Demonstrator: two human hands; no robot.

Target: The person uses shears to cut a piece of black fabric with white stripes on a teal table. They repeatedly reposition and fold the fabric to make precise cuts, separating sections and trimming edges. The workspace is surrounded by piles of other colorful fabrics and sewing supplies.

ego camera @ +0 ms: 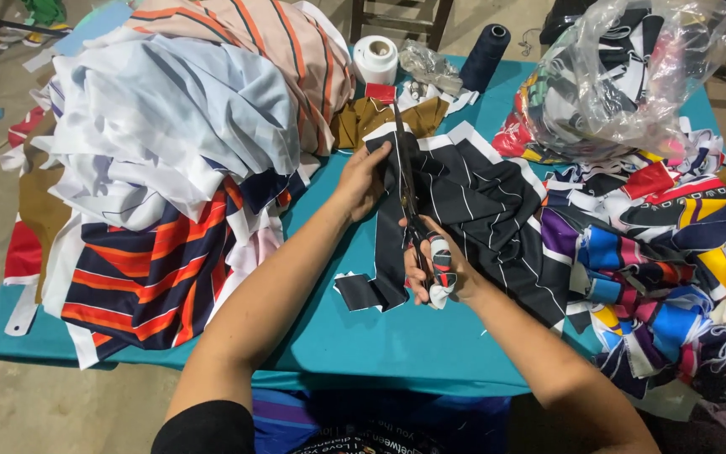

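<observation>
My right hand [440, 271] grips the cloth-wrapped handles of a long pair of scissors [404, 181], whose blades point away from me across a black fabric with thin white stripes [485, 202]. My left hand [363, 178] holds the left edge of that same fabric, just left of the blades. The fabric lies on a teal table [355, 336]. A small black offcut [359, 292] rests by my right hand.
A big heap of white, striped and orange-navy cloth [178, 151] fills the left side. Colourful scraps [657, 261] and a clear plastic bag of scraps [623, 76] crowd the right. A white tape roll [376, 59], a dark thread cone [484, 55] and a chair stand at the back.
</observation>
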